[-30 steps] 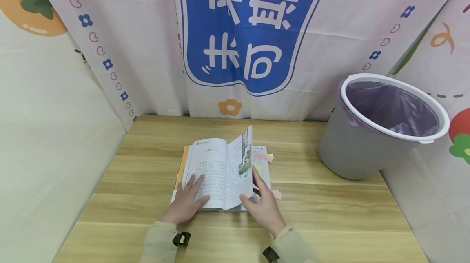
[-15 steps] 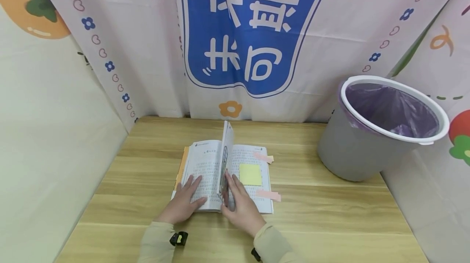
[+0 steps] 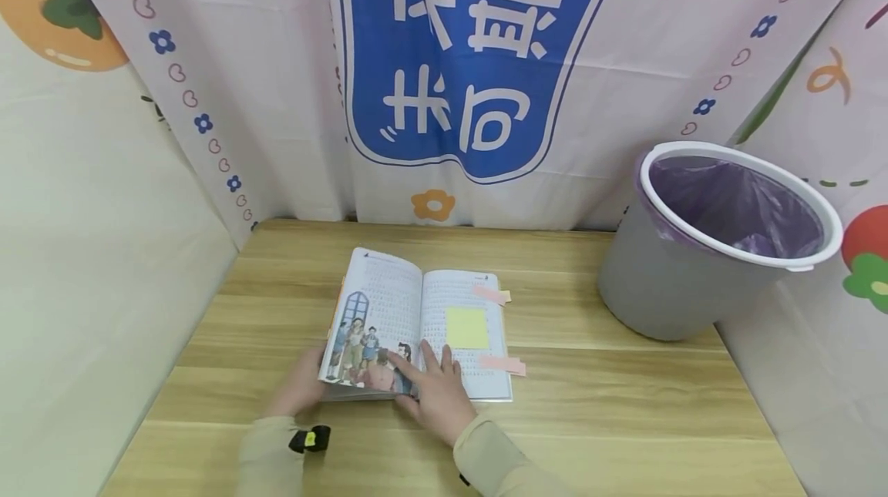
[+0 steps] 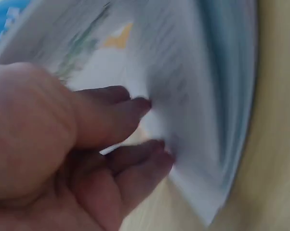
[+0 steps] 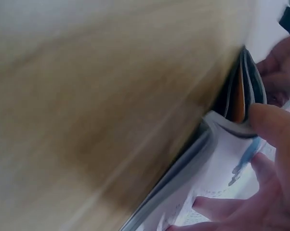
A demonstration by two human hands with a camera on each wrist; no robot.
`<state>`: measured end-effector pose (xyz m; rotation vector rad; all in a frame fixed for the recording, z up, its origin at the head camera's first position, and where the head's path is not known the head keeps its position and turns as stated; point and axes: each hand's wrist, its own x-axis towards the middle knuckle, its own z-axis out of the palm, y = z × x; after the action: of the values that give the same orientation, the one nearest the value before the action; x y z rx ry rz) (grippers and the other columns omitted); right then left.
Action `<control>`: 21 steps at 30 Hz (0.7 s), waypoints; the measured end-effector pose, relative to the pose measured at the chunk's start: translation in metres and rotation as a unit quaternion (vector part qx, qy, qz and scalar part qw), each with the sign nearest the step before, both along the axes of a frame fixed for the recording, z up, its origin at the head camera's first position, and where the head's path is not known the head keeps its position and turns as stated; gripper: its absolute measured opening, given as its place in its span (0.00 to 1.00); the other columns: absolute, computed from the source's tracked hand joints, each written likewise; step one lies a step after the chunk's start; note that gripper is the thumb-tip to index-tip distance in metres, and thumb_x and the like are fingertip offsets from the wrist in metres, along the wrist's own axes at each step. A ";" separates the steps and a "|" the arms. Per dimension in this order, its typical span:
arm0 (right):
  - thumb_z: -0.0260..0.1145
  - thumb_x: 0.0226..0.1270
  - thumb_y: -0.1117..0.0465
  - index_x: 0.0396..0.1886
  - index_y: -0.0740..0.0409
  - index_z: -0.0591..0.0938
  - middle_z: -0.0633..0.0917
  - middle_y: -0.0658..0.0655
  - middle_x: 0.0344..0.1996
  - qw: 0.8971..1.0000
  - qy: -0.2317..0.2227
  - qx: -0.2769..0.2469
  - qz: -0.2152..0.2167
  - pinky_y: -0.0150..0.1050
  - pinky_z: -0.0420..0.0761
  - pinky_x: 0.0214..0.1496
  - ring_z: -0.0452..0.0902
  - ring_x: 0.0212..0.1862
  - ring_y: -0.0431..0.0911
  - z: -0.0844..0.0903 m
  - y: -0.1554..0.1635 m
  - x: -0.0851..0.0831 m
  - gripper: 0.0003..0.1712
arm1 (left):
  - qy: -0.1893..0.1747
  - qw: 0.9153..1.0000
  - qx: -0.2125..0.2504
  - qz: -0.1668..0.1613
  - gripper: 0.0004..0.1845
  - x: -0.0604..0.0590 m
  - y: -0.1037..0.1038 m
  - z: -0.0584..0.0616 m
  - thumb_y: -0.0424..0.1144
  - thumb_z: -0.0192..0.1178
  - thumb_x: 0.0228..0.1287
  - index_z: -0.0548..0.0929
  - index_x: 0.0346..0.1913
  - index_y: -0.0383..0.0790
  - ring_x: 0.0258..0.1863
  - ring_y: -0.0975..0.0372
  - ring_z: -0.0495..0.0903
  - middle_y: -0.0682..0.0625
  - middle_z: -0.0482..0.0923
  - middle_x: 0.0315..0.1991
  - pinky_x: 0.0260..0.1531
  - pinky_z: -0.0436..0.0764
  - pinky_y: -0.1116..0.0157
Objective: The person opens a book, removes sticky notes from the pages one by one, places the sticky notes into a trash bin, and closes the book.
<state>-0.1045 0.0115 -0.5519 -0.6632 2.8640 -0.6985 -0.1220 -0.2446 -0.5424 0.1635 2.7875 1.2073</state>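
Observation:
A book (image 3: 388, 281) lies spread on the table, its left-hand leaves raised and showing a picture of several figures and a blue window. On the right page are a yellow sticky note (image 3: 467, 327) and pink paper tabs. My right hand (image 3: 438, 403) rests at the lower middle of the book with fingers spread, near the spine. At the lower left edge, my left hand (image 3: 300, 385) is partly hidden behind the raised leaves. In the left wrist view its bent fingertips (image 4: 159, 156) touch a printed page, with no leaf plainly pinched between them.
A grey bin (image 3: 680, 281) with a white rim and purple liner stands at the right rear of the wooden table (image 3: 610, 420). Behind it hangs a patterned cloth (image 3: 277, 96) with a large blue sign. Both wrists carry black straps.
My right hand has swept leftward, turning leaves from the right side over onto the left. The yellow note is uncovered. My left hand has slid off the left page to its outer edge.

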 end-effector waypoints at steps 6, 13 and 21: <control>0.63 0.67 0.38 0.73 0.25 0.66 0.59 0.67 0.74 0.999 0.024 0.042 -0.001 0.72 0.62 0.62 0.50 0.68 0.81 -0.003 -0.007 0.002 0.35 | -0.018 0.996 0.006 0.091 0.33 -0.007 -0.015 0.014 0.20 0.42 0.66 0.60 0.75 0.33 0.60 0.38 0.72 0.32 0.66 0.68 0.56 0.74 0.43; 0.66 0.65 0.40 0.70 0.27 0.72 0.62 0.68 0.73 0.995 0.060 0.080 0.013 0.70 0.70 0.59 0.55 0.66 0.80 -0.002 -0.008 0.001 0.32 | -0.009 0.996 0.016 0.082 0.26 -0.014 0.014 0.017 0.31 0.45 0.76 0.64 0.75 0.39 0.53 0.41 0.78 0.31 0.71 0.65 0.48 0.80 0.46; 0.67 0.64 0.39 0.69 0.27 0.72 0.64 0.68 0.71 0.993 0.068 0.097 0.023 0.69 0.74 0.55 0.59 0.64 0.80 0.000 -0.010 -0.002 0.32 | 0.002 1.000 -0.024 0.014 0.25 -0.013 0.037 0.001 0.28 0.48 0.74 0.68 0.72 0.34 0.61 0.42 0.73 0.32 0.67 0.68 0.58 0.74 0.44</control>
<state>-0.1064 0.0017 -0.5515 -0.7710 2.9779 -0.3744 -0.1353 -0.2078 -0.5411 0.1246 2.8277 1.1465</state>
